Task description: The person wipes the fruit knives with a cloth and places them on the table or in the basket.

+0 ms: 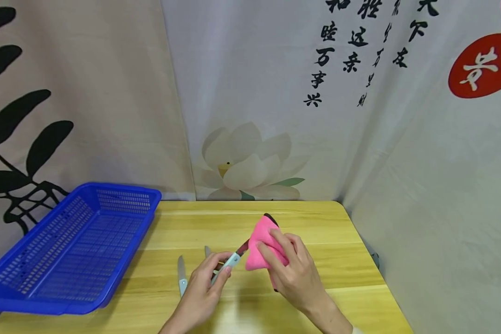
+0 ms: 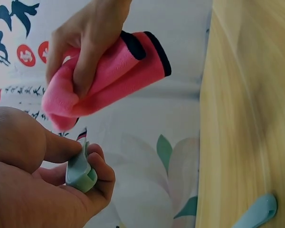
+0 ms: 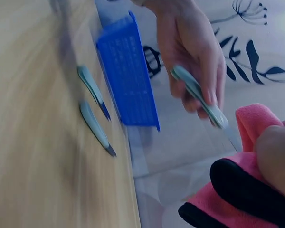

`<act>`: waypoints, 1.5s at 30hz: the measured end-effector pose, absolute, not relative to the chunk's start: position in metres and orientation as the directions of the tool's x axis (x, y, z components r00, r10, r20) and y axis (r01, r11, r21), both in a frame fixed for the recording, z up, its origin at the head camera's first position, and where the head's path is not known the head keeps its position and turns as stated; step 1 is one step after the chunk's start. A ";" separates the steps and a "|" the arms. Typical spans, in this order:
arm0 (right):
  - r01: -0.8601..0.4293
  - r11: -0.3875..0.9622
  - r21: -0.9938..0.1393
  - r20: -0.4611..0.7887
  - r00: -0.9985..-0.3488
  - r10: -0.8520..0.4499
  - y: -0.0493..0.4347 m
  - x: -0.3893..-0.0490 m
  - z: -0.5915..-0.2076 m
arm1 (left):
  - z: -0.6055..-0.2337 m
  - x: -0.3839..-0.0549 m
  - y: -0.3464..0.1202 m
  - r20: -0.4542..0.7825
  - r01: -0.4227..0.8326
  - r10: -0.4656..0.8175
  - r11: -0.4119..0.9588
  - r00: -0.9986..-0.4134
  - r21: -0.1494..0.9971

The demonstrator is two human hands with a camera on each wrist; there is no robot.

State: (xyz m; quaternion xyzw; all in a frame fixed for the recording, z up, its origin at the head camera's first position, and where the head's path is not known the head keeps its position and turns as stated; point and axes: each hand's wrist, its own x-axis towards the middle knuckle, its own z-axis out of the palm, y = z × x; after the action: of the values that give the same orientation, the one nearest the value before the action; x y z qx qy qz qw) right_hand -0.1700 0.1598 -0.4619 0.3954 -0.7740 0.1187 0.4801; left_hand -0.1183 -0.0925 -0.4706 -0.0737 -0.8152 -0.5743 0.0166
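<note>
My left hand (image 1: 199, 291) grips a small knife (image 1: 233, 260) by its pale blue-green handle, the blade pointing up and to the right. A folded pink cloth (image 1: 259, 236) with black edging is bunched in my right hand (image 1: 297, 274), the fingers pressed into it. In the head view the blade's tip runs up to the cloth's left edge, and part of it is hidden there. Both hands are above the table. Two more knives with matching handles, one left knife (image 3: 91, 85) and one right knife (image 3: 96, 126), lie on the wood by my left hand.
A blue plastic basket (image 1: 127, 250) with mesh walls stands at the table's left side. The light wooden table (image 1: 330, 260) ends at a printed curtain (image 1: 250, 93) behind, and more curtain hangs along the right.
</note>
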 end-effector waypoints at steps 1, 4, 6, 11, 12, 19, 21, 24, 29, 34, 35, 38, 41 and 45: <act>-0.731 0.649 0.210 0.837 -0.209 -0.506 0.156 -0.169 -0.462 | -0.470 -0.118 -0.092 0.122 0.151 0.106 0.327 -0.987 0.933; -0.734 0.633 0.246 0.829 -0.179 -0.530 0.147 -0.167 -0.465 | -0.470 -0.118 -0.091 0.174 0.203 0.117 0.325 -0.978 0.924; -0.728 0.633 0.262 0.815 -0.185 -0.550 0.143 -0.165 -0.467 | -0.470 -0.118 -0.090 0.204 0.233 0.121 0.326 -0.971 0.916; -0.708 0.651 0.275 0.772 -0.241 -0.588 0.137 -0.161 -0.472 | -0.470 -0.117 -0.090 0.250 0.280 0.133 0.329 -0.959 0.902; -0.706 0.654 0.272 0.767 -0.251 -0.590 0.137 -0.160 -0.473 | -0.470 -0.117 -0.090 0.255 0.287 0.136 0.330 -0.957 0.900; -0.700 0.666 0.258 0.767 -0.270 -0.582 0.136 -0.162 -0.474 | -0.469 -0.116 -0.094 0.245 0.291 0.172 0.339 -0.954 0.895; -0.694 0.672 0.258 0.767 -0.275 -0.579 0.137 -0.163 -0.474 | -0.468 -0.116 -0.094 0.232 0.280 0.176 0.338 -0.957 0.899; -0.687 0.678 0.262 0.769 -0.276 -0.577 0.139 -0.166 -0.474 | -0.468 -0.115 -0.095 0.224 0.273 0.177 0.341 -0.958 0.900; -0.678 0.690 0.253 0.766 -0.295 -0.571 0.145 -0.170 -0.475 | -0.471 -0.114 -0.096 0.231 0.279 0.174 0.344 -0.957 0.897; -0.670 0.707 0.227 0.761 -0.330 -0.558 0.151 -0.175 -0.477 | -0.473 -0.114 -0.098 0.243 0.292 0.177 0.344 -0.954 0.892; -0.667 0.710 0.224 0.762 -0.335 -0.554 0.153 -0.175 -0.478 | -0.474 -0.114 -0.098 0.244 0.294 0.181 0.346 -0.953 0.891; -0.658 0.720 0.221 0.762 -0.344 -0.549 0.157 -0.177 -0.479 | -0.475 -0.113 -0.100 0.237 0.292 0.191 0.351 -0.952 0.890; -0.649 0.730 0.213 0.760 -0.359 -0.541 0.161 -0.180 -0.480 | -0.475 -0.112 -0.101 0.213 0.272 0.197 0.353 -0.957 0.895; -0.636 0.745 0.199 0.758 -0.382 -0.528 0.168 -0.182 -0.477 | -0.475 -0.111 -0.101 0.181 0.239 0.190 0.348 -0.965 0.906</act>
State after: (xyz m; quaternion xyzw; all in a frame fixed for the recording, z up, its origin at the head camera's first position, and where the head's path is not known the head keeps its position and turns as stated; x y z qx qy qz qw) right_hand -0.1821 0.1679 -0.4767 0.3514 -0.8288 0.0628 0.4310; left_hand -0.1111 -0.1012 -0.4752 -0.1307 -0.8208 -0.5556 0.0217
